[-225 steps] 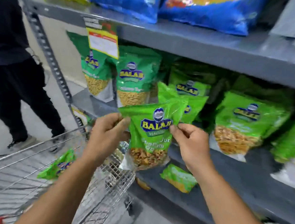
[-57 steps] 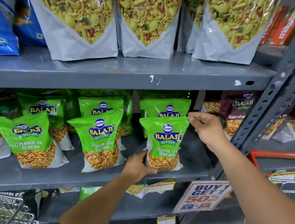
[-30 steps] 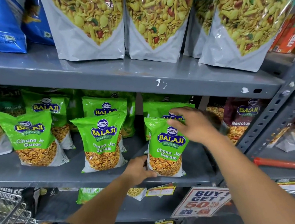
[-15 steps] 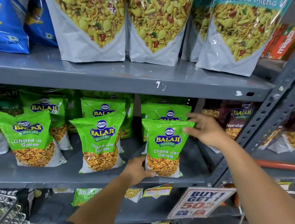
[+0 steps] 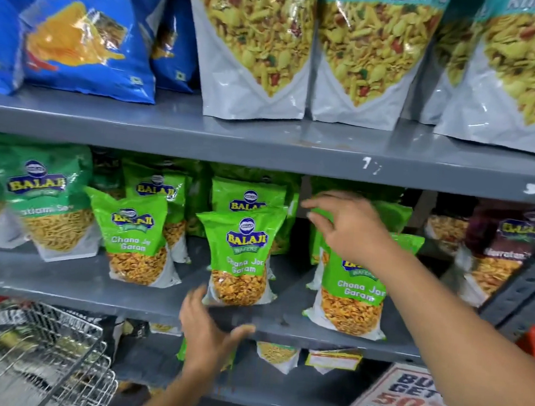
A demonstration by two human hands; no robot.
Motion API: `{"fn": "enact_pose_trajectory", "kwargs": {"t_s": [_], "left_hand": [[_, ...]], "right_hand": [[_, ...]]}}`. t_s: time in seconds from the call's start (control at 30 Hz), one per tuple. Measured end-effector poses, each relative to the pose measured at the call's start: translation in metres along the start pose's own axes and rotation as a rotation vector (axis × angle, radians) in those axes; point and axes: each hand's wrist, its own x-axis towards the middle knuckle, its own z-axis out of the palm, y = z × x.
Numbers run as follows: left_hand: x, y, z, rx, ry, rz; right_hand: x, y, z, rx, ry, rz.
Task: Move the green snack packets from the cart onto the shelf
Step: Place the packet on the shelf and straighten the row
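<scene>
Three light green Chana Jor Garam packets stand upright along the front of the middle grey shelf point(image 5: 61, 286): a left packet point(image 5: 135, 234), a middle packet point(image 5: 243, 255) and a right packet point(image 5: 352, 302). More green packets stand behind them. My right hand point(image 5: 350, 228) hovers with fingers spread in front of the right packet's top and holds nothing. My left hand point(image 5: 208, 329) is open at the shelf's front edge, its fingertips close to the middle packet's lower left corner. The wire cart point(image 5: 33, 354) shows at the lower left, blurred.
Darker green sev packets point(image 5: 45, 198) fill the shelf's left end and maroon packets point(image 5: 505, 253) its right end. Blue point(image 5: 87, 35) and grey-white point(image 5: 255, 51) bags line the shelf above. A slotted upright point(image 5: 522, 287) and a promotion sign point(image 5: 404, 396) are at the right.
Both hands have come off the right packet, which now stands on its own. My left hand moved left to the shelf edge, my right hand opened, and the view swung left.
</scene>
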Motion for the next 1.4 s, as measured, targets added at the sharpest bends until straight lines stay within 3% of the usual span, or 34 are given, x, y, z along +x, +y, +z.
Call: {"fn": "enact_pose_trajectory", "kwargs": {"t_s": [0.13, 0.23, 0.5, 0.77, 0.87, 1.0, 1.13, 1.27, 1.33, 1.4], "left_hand": [[0.056, 0.005, -0.024, -0.092, -0.301, -0.062], [0.079, 0.002, -0.03, -0.021, -0.447, -0.086], [0.099, -0.012, -0.034, -0.026, -0.598, -0.018], [0.104, -0.021, -0.029, -0.004, -0.617, -0.021], [0.105, -0.021, -0.03, 0.025, -0.622, -0.014], [0.107, -0.021, -0.03, 0.055, -0.636, 0.01], [0.109, -0.022, -0.028, 0.049, -0.64, -0.012], [0.108, -0.025, -0.026, 0.026, -0.649, -0.031], [0.108, -0.026, -0.025, 0.025, -0.654, -0.037], [0.109, -0.025, -0.025, 0.029, -0.65, -0.04]], "right_hand": [[0.036, -0.021, 0.041, -0.061, -0.327, 0.098], [0.049, -0.023, 0.06, -0.104, -0.408, 0.129], [0.052, -0.014, 0.06, 0.045, -0.239, 0.31], [0.084, -0.078, 0.095, -0.183, -0.321, -0.013], [0.091, -0.09, 0.113, -0.168, -0.311, -0.019], [0.09, -0.085, 0.121, -0.051, -0.161, 0.055], [0.093, -0.083, 0.12, -0.163, -0.136, 0.03], [0.1, -0.069, 0.082, 0.016, -0.485, 0.178], [0.098, -0.05, 0.058, -0.071, -0.674, 0.217], [0.091, -0.031, 0.043, -0.134, -0.745, 0.28]]}}
